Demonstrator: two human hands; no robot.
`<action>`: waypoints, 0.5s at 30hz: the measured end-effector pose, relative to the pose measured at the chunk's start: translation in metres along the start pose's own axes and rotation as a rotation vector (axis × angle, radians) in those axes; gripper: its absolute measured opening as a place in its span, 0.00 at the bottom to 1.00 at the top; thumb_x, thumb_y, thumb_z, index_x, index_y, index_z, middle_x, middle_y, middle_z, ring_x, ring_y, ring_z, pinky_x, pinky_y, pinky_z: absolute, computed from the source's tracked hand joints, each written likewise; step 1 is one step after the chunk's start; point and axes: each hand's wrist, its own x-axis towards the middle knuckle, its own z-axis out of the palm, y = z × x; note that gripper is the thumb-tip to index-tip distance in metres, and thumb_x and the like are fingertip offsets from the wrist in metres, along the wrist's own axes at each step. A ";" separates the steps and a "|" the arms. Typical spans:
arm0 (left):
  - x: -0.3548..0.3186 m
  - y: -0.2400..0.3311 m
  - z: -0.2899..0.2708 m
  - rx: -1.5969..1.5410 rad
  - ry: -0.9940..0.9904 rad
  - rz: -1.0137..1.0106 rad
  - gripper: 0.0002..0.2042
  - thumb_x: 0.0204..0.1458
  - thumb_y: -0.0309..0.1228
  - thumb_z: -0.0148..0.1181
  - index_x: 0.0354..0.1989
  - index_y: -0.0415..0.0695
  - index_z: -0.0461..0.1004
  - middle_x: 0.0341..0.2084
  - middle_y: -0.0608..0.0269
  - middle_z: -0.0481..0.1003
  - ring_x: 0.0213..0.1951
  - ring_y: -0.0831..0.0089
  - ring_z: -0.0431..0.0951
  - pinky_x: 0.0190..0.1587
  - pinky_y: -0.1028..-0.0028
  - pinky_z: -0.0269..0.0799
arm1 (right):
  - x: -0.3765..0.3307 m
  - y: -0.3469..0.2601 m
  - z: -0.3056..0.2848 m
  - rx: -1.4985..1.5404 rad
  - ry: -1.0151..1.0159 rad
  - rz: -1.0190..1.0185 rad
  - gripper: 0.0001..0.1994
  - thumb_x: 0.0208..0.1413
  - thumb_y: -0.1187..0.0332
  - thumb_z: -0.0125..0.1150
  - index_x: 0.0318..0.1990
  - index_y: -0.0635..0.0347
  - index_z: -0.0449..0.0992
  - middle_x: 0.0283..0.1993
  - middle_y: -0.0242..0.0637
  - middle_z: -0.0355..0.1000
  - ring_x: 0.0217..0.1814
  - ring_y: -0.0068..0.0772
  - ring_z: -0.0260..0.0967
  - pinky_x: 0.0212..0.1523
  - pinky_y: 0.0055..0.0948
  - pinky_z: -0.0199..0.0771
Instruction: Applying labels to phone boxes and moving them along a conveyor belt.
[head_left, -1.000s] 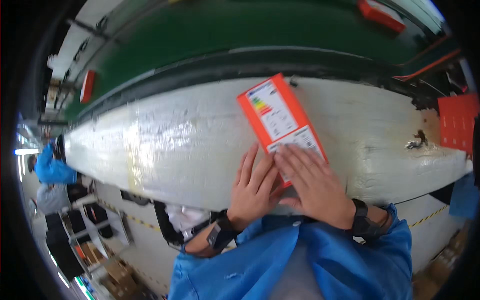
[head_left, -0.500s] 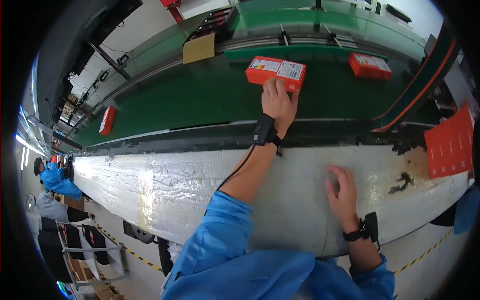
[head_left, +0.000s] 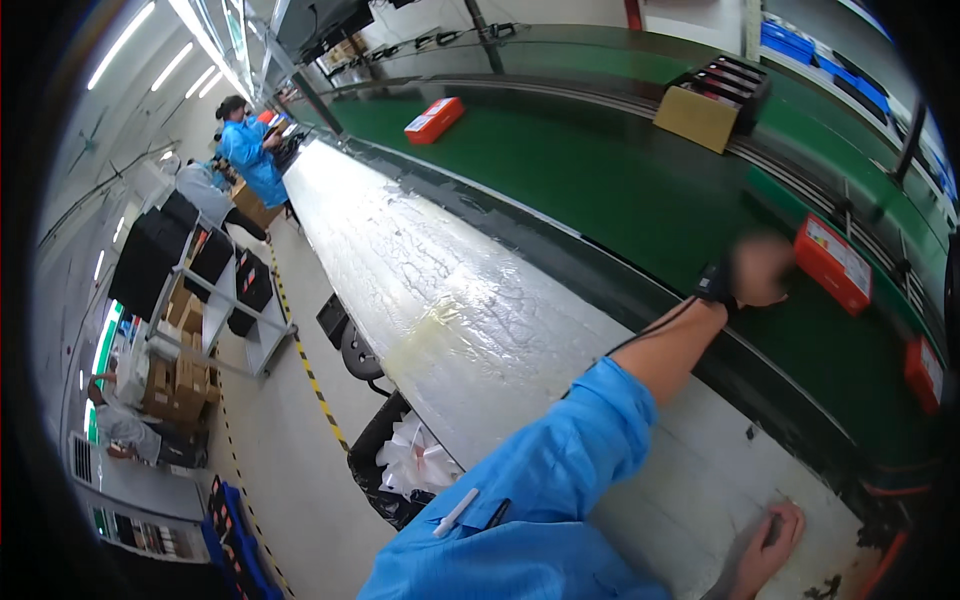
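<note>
My left hand [head_left: 762, 270] is over the green conveyor belt [head_left: 600, 190], right beside the near end of an orange-red box [head_left: 834, 262] with white labels. Motion smears its fingers, so whether they touch the box cannot be made out. A dark strap with a module and cable sits on that wrist. Low in the picture, my right hand [head_left: 768, 548] rests over the film-covered work table [head_left: 470, 290], its fingers loosely bent, thumb apart, holding nothing. Another orange-red box [head_left: 924, 374] lies farther right on the belt, and one more [head_left: 434, 120] lies farther off to the left.
A black divided tray [head_left: 722, 88] with a tan cardboard flap [head_left: 694, 118] stands across the belt. A co-worker in blue [head_left: 250, 160] stands at the table's far end. Left of the table are a lined bin [head_left: 410, 465], a rolling rack [head_left: 225, 300] and yellow-black floor tape [head_left: 310, 370].
The view has swung left, shifting belt and boxes rightward and showing more aisle. My left hand, earlier on the box's near side, is now blurred beside it. My right hand stays over the table.
</note>
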 end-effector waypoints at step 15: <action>-0.222 -0.453 -0.323 0.675 0.652 -1.142 0.53 0.39 0.38 0.71 0.71 0.44 0.40 0.64 0.26 0.47 0.63 0.36 0.56 0.63 0.53 0.58 | 0.004 -0.130 0.092 -0.083 -0.528 -0.463 0.13 0.58 0.66 0.54 0.48 0.62 0.74 0.50 0.48 0.71 0.54 0.51 0.67 0.55 0.46 0.65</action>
